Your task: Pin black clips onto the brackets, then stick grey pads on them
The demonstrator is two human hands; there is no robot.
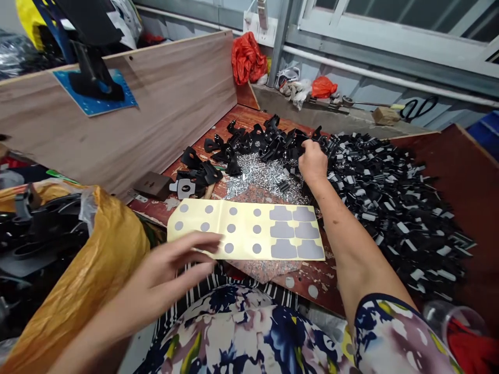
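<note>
My left hand (pixel 177 267) is at the near left edge of a pale yellow sticker sheet (pixel 244 228), thumb and fingers apart with nothing between them; motion blurs it a little. Grey round stickers (pixel 231 228) and grey shaped stickers (pixel 284 230) sit on the sheet. Farther back, my right hand (pixel 314 161) reaches into a heap of black plastic parts (pixel 273 137), its fingers closed on one at the heap's right side. The fingertips partly hide that part. Small shiny metal pins (pixel 253 174) lie in a pile left of this hand.
To the right spreads a large heap of small black pieces with pale ends (pixel 390 197). A brown box (pixel 153 185) is beside the wooden board (pixel 175 83) on the left. An orange-yellow sack (pixel 105 234) holds black parts. Scissors (pixel 419 108) lie on the back ledge.
</note>
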